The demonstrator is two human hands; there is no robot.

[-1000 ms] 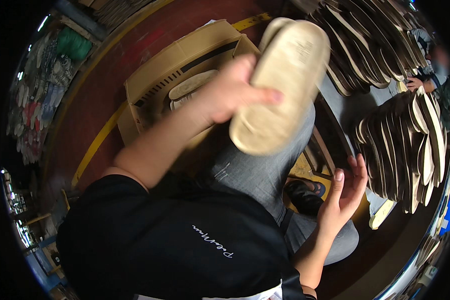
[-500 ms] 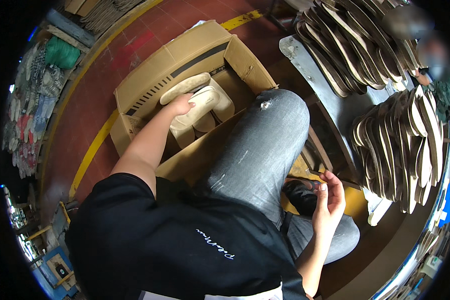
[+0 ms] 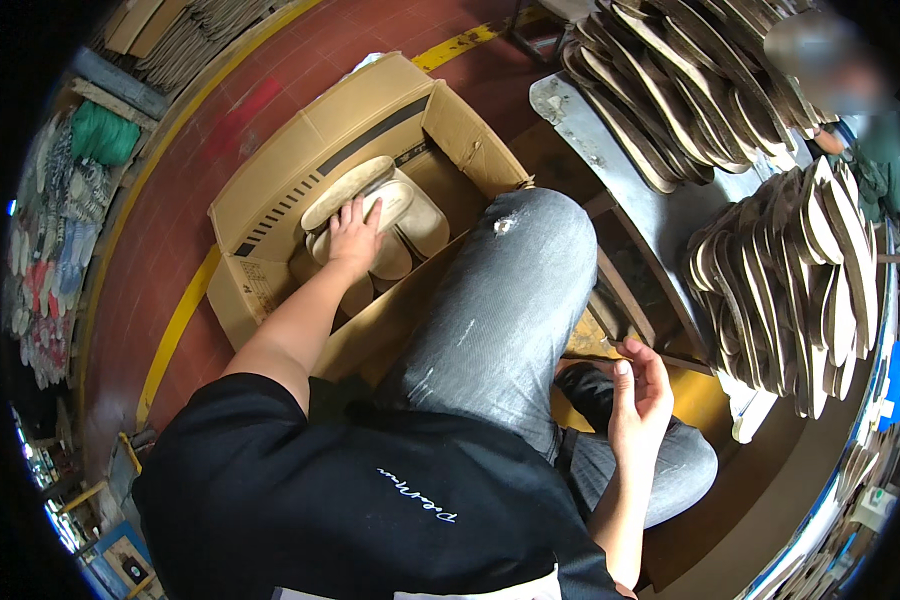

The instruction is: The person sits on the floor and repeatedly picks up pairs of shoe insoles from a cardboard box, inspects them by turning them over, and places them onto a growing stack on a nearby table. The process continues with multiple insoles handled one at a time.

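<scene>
My left hand (image 3: 354,240) rests on a heap of cream shoe insoles (image 3: 422,222), its fingers spread and lying over the top pieces. The insoles sit inside an open cardboard box (image 3: 270,190) to the left of my bent knee. One longer insole (image 3: 347,191) leans at the far side of the heap, right by my fingertips. Over my other leg hangs my right hand (image 3: 640,402), its thumb and half-curled fingers apart and nothing visible between them.
A metal bench (image 3: 585,118) on the right carries two tall stacks of insoles, one farther (image 3: 680,90) and one nearer (image 3: 785,285). Bundled cloth and gloves (image 3: 60,240) hang at the left. Another person (image 3: 840,75), blurred, is at the far right.
My left hand has let go of the insole it gripped, and its fingers have spread over the heap. The whole view has shifted slightly; my right hand keeps its pose.
</scene>
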